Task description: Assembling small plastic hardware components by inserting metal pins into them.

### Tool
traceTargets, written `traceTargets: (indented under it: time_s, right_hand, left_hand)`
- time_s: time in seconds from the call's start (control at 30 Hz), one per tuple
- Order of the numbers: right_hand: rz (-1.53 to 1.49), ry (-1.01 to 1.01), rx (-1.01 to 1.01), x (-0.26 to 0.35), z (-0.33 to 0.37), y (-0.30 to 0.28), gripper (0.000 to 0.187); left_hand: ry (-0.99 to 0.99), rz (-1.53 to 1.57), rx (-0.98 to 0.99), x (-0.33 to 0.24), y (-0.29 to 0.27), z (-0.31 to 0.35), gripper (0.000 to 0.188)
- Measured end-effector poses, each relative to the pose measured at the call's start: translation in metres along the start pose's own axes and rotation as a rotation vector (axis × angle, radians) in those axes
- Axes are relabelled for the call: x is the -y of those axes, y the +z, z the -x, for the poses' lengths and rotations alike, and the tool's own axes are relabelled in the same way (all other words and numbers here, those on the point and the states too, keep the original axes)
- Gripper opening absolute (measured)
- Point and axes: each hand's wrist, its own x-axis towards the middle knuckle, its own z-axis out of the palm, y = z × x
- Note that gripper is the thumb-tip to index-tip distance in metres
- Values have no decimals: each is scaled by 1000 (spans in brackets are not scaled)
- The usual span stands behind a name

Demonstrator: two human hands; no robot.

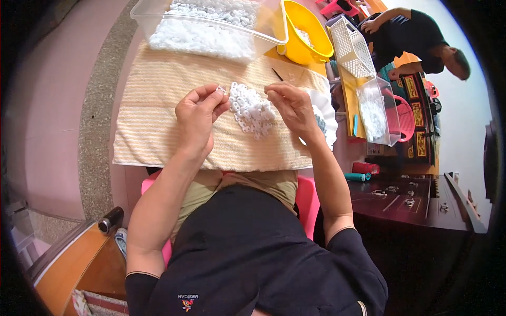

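My left hand (196, 117) is closed in a pinch, thumb against forefinger, around a small white plastic piece (221, 90). To its right, a loose pile of small white plastic pieces with holes (250, 111) lies on a striped towel (153, 113). My right hand (295, 109) hovers at the pile's right side with thumb and fingertips pressed together; whatever they hold, if anything, is too small to make out. Partly behind my right wrist is a white wavy-edged dish (331, 120) with greyish bits in it. A thin dark tool (278, 75) rests beyond the right hand.
A clear bin of white pieces (211, 29) stands at the far edge, beside a yellow basin (289, 31). Farther right are a white perforated basket (352, 47), another clear bin (392, 118) and a person in dark clothing (408, 39). A pink seat (307, 203) is under me.
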Motion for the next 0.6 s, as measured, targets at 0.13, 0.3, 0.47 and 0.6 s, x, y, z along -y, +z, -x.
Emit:
traceTargets:
  time_s: [0.13, 0.3, 0.47, 0.6]
  right_hand:
    - [25, 74, -31, 0, 17, 1, 13]
    - [149, 76, 28, 0, 31, 7, 15]
    - [353, 72, 59, 4, 32, 18, 19]
    - [495, -14, -1, 5, 30, 27, 20]
  left_hand:
    - [-12, -21, 2, 1, 1, 2, 17]
    - [-31, -31, 21, 4, 2, 6, 17]
    - [-43, -44, 28, 6, 2, 7, 18]
    - [-58, -40, 32, 7, 3, 8, 19]
